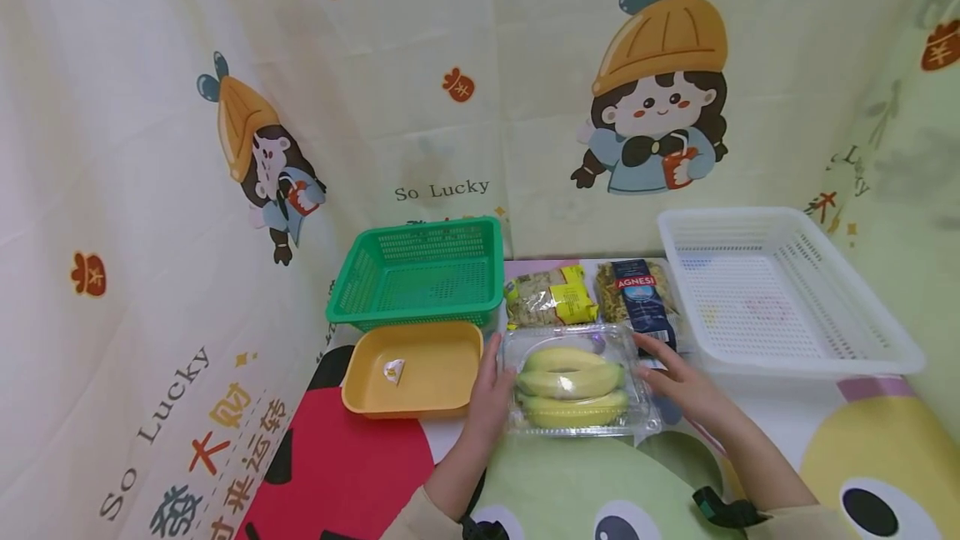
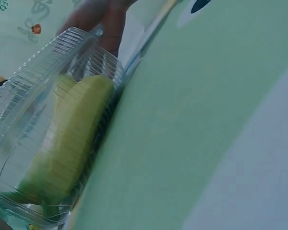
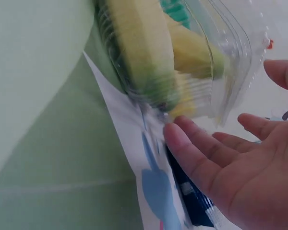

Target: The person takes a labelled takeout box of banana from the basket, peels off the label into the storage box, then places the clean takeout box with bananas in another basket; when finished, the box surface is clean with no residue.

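A clear plastic clamshell box point(image 1: 649, 419) holding yellow-green bananas point(image 1: 573, 382) stands on the patterned tablecloth in front of me. My left hand point(image 1: 491, 398) lies along the box's left side with its fingers extended. At the right side is my right hand point(image 1: 686, 382). In the right wrist view, the right hand point(image 3: 259, 163) has its palm showing and its fingers spread, with the fingertips close to the box; contact is hard to tell. The left wrist view shows the bananas point(image 2: 77, 139) through the ribbed plastic, while most of the left hand is out of that view.
Behind the box lie a yellow-labelled bag point(image 1: 551, 297) and a blue-labelled Agnesi pasta bag point(image 1: 641, 302). A green basket point(image 1: 416, 311) and a yellow tray point(image 1: 412, 412) with a small white piece point(image 1: 393, 370) are at left. A white basket point(image 1: 810, 365) stands at right.
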Available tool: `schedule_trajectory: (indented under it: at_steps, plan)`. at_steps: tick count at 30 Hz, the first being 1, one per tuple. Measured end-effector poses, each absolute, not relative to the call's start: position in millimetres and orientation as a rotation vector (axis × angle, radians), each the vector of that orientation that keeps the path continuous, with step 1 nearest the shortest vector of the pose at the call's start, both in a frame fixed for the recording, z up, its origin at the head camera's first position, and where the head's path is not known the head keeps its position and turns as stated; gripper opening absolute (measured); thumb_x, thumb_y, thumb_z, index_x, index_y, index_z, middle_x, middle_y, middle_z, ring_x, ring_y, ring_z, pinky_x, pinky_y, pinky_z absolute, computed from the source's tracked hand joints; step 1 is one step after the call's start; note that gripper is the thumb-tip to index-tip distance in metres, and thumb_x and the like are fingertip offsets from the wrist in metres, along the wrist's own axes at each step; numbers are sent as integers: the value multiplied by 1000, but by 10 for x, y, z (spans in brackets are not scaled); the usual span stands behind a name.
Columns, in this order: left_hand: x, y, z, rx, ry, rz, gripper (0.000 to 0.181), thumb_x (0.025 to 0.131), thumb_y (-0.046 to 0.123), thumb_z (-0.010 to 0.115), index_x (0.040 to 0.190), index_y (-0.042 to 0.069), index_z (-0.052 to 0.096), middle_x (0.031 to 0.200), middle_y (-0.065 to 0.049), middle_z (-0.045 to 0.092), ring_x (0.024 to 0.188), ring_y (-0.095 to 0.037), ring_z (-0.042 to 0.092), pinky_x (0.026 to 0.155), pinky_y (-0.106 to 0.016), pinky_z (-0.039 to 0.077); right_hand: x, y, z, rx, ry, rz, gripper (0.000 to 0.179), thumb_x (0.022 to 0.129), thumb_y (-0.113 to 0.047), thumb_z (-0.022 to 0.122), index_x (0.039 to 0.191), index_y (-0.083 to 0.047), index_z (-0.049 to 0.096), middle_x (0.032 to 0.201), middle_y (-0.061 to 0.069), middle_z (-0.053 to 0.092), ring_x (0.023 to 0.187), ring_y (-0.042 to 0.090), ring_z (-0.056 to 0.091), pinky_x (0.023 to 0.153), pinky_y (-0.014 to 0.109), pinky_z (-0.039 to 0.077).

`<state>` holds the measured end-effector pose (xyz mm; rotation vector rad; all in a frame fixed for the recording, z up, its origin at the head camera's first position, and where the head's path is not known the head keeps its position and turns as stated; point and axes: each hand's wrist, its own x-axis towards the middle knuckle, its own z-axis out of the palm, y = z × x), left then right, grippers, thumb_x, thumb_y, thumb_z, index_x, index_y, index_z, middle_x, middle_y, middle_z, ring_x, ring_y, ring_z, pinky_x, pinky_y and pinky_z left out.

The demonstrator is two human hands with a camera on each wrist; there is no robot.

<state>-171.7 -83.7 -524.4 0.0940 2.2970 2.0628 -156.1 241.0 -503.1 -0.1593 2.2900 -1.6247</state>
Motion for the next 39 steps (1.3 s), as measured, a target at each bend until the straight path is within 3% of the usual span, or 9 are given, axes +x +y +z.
schedule_trajectory:
  at_steps: [5, 8, 11, 15, 19, 24, 33, 39]
  plan:
    - [-1716, -837, -5302, 67, 2273, 2063, 61, 103, 23, 45, 159, 26, 21, 166, 4, 16, 155, -23, 9, 124, -53, 11, -1569, 2440, -5056, -232, 2320, -1616, 66, 104, -38, 47, 160, -22, 15, 165, 17, 14, 140, 48, 35, 98, 42, 51]
    - [-1720, -838, -5327, 71, 2259, 2075, 62, 102, 20, 45, 159, 25, 20, 167, 1, 15, 155, -24, 7, 125, -51, 9, -1584, 2449, -5071, -235, 2286, -1621, 67, 104, -38, 47, 160, -22, 14, 166, 18, 11, 141, 47, 32, 99, 45, 50]
    - [-1724, -843, -5349, 106, 2244, 2093, 63, 102, 16, 44, 159, 19, 18, 167, -2, 13, 155, -25, 6, 125, -51, 7, -1599, 2450, -5095, -161, 2236, -1623, 68, 103, -43, 47, 160, -28, 14, 167, 15, 10, 136, 45, 41, 105, 57, 44]
    - [-1728, -859, -5386, 129, 2218, 2097, 65, 102, 17, 44, 160, 18, 14, 167, 1, 13, 155, -23, 5, 125, -50, 7, -1612, 2448, -5148, -69, 2188, -1628, 69, 101, -49, 49, 159, -35, 14, 167, 10, 9, 137, 41, 41, 107, 63, 37]
    - [-1730, -880, -5410, 153, 2223, 2081, 65, 103, 17, 43, 160, 18, 13, 167, 1, 11, 155, -22, 4, 125, -50, 6, -1630, 2441, -5218, -82, 2188, -1646, 71, 101, -47, 50, 159, -34, 13, 167, 13, 10, 144, 43, 31, 105, 49, 46]
    - [-1720, -915, -5391, 168, 2281, 2040, 62, 104, 18, 44, 160, 18, 17, 167, -3, 11, 155, -26, 4, 124, -54, 6, -1651, 2438, -5268, -106, 2148, -1698, 71, 102, -42, 50, 160, -32, 10, 166, 16, 12, 142, 40, 34, 96, 30, 49]
    - [-1722, -925, -5443, 170, 2295, 2040, 60, 104, 25, 45, 158, 18, 22, 167, -6, 14, 155, -30, 6, 123, -57, 8, -1653, 2451, -5270, -90, 2134, -1704, 70, 102, -42, 49, 160, -33, 9, 165, 17, 14, 138, 37, 40, 95, 29, 48]
    - [-1731, -900, -5482, 174, 2260, 2084, 60, 104, 23, 45, 158, 16, 21, 167, -5, 14, 155, -28, 4, 124, -55, 6, -1659, 2463, -5274, -54, 2159, -1685, 70, 101, -43, 52, 159, -34, 14, 151, 17, 28, 119, 26, 53, 90, 30, 50]
